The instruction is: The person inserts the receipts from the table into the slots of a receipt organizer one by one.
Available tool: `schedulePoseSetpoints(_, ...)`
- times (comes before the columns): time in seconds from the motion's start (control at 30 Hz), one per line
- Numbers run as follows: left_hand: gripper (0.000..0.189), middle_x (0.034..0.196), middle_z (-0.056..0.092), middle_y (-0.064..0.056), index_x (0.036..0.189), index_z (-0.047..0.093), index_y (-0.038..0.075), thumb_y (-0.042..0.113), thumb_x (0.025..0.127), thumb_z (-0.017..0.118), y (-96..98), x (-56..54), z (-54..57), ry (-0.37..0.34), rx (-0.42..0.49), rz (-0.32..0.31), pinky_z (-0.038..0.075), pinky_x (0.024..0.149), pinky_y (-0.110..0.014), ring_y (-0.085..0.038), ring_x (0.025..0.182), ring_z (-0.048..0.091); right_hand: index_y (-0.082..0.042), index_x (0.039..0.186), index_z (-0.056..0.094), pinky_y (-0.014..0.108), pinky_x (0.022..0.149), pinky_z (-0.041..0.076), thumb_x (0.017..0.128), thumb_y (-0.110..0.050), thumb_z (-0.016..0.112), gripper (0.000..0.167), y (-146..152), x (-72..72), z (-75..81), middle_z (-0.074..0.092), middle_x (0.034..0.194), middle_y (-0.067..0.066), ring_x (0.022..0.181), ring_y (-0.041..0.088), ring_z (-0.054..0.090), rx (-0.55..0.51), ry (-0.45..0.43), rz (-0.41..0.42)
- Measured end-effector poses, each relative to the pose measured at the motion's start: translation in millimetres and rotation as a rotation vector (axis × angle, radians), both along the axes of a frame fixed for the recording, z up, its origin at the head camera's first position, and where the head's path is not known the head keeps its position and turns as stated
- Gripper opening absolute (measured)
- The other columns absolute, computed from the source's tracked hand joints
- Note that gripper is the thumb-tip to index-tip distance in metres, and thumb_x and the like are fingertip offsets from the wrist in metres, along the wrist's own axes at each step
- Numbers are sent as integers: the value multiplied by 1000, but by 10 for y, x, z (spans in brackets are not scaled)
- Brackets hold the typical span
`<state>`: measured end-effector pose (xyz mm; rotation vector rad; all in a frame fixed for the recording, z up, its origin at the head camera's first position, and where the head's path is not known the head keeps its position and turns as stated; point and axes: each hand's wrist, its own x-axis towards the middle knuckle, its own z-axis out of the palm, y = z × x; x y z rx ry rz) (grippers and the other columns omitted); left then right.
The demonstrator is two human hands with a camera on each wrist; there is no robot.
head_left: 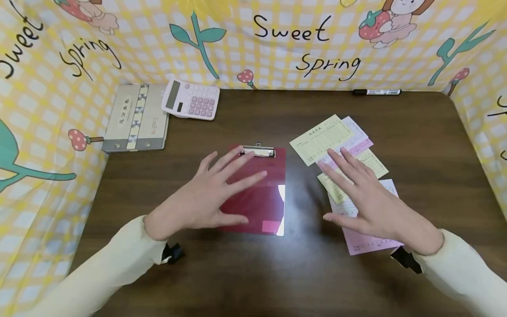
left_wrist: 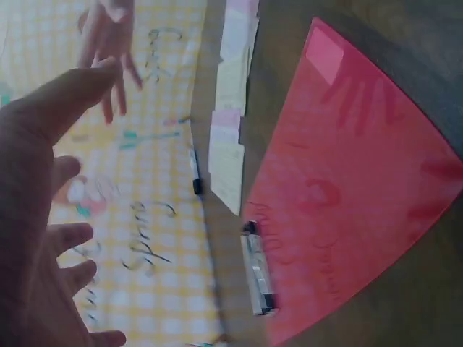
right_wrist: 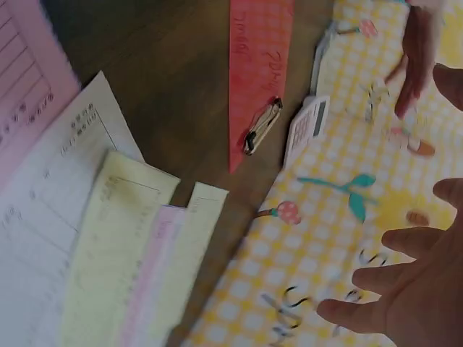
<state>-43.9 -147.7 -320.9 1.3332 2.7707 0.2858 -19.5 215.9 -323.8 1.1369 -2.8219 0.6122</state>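
Observation:
A red translucent clipboard with a metal clip lies on the table, and its glossy surface shows reflections in the left wrist view. Over its left part hovers my left hand, fingers spread, holding nothing. To the right, my right hand is spread above a loose pile of paper slips, also holding nothing. The pile has a yellow slip at the top and a pink slip at the bottom, with others overlapping between. In the right wrist view, a gap separates the hand from the slips.
A white calculator leans on a grey binder at the back left. A black-and-white marker lies along the back edge. Yellow checked cloth rises behind and beside the dark wooden table.

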Motion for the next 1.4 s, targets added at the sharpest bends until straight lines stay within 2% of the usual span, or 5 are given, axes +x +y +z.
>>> schedulePoseSetpoints(0.2, 93, 158, 24, -11, 154, 26, 22, 46, 79, 75, -1, -404, -325, -103, 206, 133, 27, 108, -66, -35, 147, 18, -18, 155, 19, 43, 120, 19, 78, -31, 79, 99, 287, -301, -207, 21, 161, 10, 147, 35, 22, -98, -143, -154)
schedulePoseSetpoints(0.4, 89, 155, 31, -12, 153, 27, 15, 35, 82, 76, 3, -964, -634, -237, 257, 312, 26, 114, -53, -34, 141, 28, -15, 154, 22, 61, 104, 35, 80, -23, 78, 93, 609, -784, -466, 32, 155, 19, 135, 46, 39, -147, -286, -400)
schedulePoseSetpoints(0.57, 88, 148, 39, -13, 150, 34, 14, 36, 78, 80, -2, -1207, -861, -286, 265, 394, 31, 110, -47, -33, 133, 34, -6, 153, 23, 58, 101, 41, 83, -23, 76, 89, 665, -1137, -626, 40, 146, 28, 125, 48, 48, -205, -343, -537)
schedulePoseSetpoints(0.93, 63, 133, 50, -13, 135, 54, 8, 39, 84, 73, 113, -1281, -1116, -250, 292, 414, 35, 103, -44, -32, 121, 41, -8, 155, 9, 63, 107, 27, 79, -50, 74, 109, 525, -1719, -785, 32, 148, 30, 135, 50, 30, -8, -415, -596)
schedulePoseSetpoints(1.4, 34, 111, 61, -9, 112, 69, 10, 31, 86, 72, 180, -1175, -1206, -137, 326, 341, 40, 84, -45, -28, 102, 47, -1, 144, 37, 53, 93, 42, 80, -28, 79, 81, 451, -1799, -782, 47, 129, 27, 114, 40, 48, 84, -467, -583)
